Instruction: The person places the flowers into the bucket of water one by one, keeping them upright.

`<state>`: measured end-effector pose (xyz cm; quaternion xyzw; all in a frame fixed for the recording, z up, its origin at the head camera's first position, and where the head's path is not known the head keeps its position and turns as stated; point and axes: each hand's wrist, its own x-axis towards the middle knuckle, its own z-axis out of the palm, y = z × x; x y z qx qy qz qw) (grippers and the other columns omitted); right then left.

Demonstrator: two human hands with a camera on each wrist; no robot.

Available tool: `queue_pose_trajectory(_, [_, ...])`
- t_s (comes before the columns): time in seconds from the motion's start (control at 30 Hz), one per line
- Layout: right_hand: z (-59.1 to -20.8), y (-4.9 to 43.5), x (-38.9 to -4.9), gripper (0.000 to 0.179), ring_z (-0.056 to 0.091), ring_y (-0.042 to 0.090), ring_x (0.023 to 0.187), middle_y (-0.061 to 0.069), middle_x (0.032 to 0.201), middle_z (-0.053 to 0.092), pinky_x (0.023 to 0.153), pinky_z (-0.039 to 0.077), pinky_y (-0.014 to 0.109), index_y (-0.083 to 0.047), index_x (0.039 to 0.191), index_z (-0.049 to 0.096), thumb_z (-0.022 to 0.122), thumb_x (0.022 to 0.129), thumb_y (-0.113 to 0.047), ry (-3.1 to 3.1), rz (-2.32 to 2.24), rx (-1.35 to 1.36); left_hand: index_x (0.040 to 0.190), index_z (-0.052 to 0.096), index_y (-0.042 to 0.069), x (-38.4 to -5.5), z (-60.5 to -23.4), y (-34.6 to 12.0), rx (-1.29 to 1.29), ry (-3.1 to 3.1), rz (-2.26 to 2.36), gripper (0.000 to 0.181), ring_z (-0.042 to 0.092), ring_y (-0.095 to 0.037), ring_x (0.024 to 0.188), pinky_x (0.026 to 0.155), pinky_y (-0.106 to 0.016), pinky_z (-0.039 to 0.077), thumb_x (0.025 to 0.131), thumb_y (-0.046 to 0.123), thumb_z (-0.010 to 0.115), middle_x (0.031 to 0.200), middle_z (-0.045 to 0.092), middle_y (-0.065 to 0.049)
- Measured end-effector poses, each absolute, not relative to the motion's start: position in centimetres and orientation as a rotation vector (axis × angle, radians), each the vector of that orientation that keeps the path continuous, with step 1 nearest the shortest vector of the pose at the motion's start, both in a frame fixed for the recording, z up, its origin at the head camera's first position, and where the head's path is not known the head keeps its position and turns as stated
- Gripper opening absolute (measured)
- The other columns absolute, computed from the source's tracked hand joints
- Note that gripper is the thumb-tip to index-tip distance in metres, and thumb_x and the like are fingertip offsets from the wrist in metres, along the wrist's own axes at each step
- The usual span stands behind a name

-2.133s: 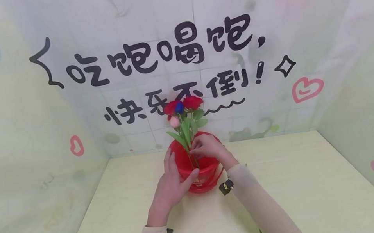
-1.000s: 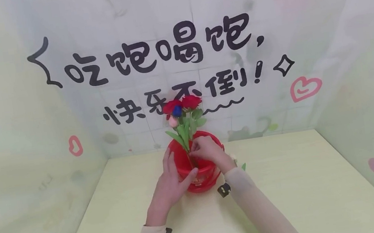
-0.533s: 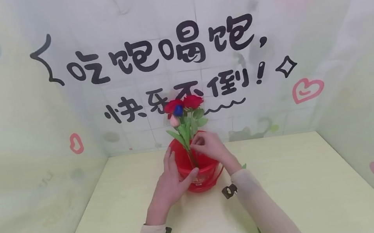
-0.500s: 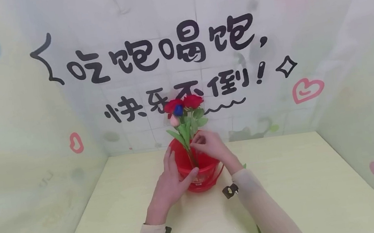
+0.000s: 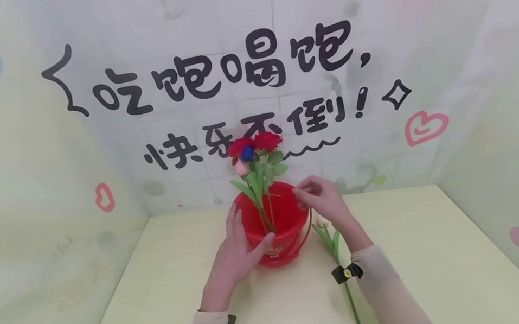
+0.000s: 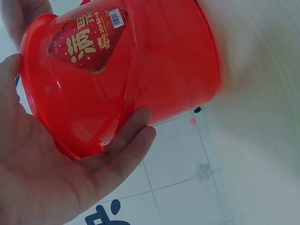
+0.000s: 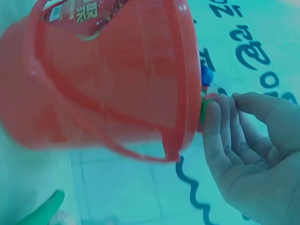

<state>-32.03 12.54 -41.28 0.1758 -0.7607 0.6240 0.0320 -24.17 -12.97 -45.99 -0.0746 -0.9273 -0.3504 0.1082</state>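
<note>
A red plastic bucket (image 5: pixel 281 246) stands on the table and holds several artificial flowers. Two red roses (image 5: pixel 267 140), a blue bud (image 5: pixel 247 154) and a pale pink bud (image 5: pixel 242 168) rise above its rim, their stems leaning inside. My left hand (image 5: pixel 233 258) holds the bucket's left side, its thumb at the front rim and its fingers round the wall (image 6: pixel 84 122). Beside the right rim, my right hand (image 5: pixel 326 200) holds nothing, its fingers loosely bent. The right wrist view shows this hand (image 7: pixel 253 150) by the bucket's mouth, thumb and fingertips near each other.
A whitish tulip (image 5: pixel 337 250) with green leaves lies on the table right of the bucket, partly under my right wrist. The bucket's handle (image 5: pixel 306 238) hangs down at its right. Behind stands a printed wall (image 5: pixel 194 192) with black lettering.
My right hand has let go of the flower stem in the bucket and moved right, out past the rim. The tulip on the table now shows more. My left hand stays on the bucket.
</note>
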Motion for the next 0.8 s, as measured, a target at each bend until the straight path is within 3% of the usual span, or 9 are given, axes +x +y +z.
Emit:
queue_pose_trajectory(0.2, [-43.1,14.9,-31.4,0.032,0.076,0.024,0.077,0.025,0.096,0.072,0.075,0.065,0.037,0.011,0.112,0.065,0.069,0.105,-0.02,-2.328,2.046,0.439,0.171,0.003,0.023,-24.3,-46.1,-12.9,-0.205,-2.741,-1.037,0.121,0.055,-0.032,0.135,0.085,-0.049,0.064,0.085,0.079,0.068,0.169,0.023,-0.001])
queue_pose_trajectory(0.4, [-45.6,17.0,-30.3,0.032,0.074,0.021,0.075,0.016,0.089,0.071,0.076,0.065,0.036,0.01,0.108,0.066,0.068,0.105,-0.022,-2.471,1.996,0.344,0.171,0.004,0.022,-24.4,-46.2,-12.9,-0.2,-2.744,-1.033,0.121,0.055,-0.032,0.135,0.085,-0.049,0.064,0.085,0.078,0.068,0.169,0.023,-0.001])
queue_pose_trajectory(0.6, [-48.8,19.0,-29.1,0.034,0.072,0.019,0.075,0.017,0.088,0.071,0.075,0.065,0.037,0.013,0.109,0.064,0.065,0.107,-0.02,-2.577,2.025,0.268,0.171,0.004,0.022,-24.5,-46.3,-12.8,-0.207,-2.749,-1.019,0.121,0.057,-0.032,0.133,0.084,-0.048,0.064,0.084,0.082,0.065,0.171,0.021,-0.001])
queue_pose_trajectory(0.7, [-49.9,19.8,-28.8,0.032,0.071,0.019,0.074,0.017,0.086,0.071,0.074,0.065,0.037,0.011,0.107,0.064,0.063,0.108,-0.021,-2.645,2.007,0.257,0.171,0.005,0.023,-24.5,-46.3,-12.8,-0.21,-2.743,-1.023,0.121,0.057,-0.032,0.133,0.083,-0.048,0.064,0.084,0.083,0.064,0.171,0.02,0.0])
queue_pose_trajectory(0.8, [-50.3,20.4,-28.1,0.03,0.069,0.017,0.069,0.012,0.079,0.069,0.069,0.064,0.035,0.005,0.096,0.065,0.064,0.107,-0.023,-2.803,1.862,0.243,0.171,0.005,0.023,-24.5,-46.3,-12.8,-0.205,-2.743,-1.027,0.121,0.057,-0.031,0.133,0.083,-0.047,0.065,0.084,0.082,0.065,0.171,0.02,0.001])
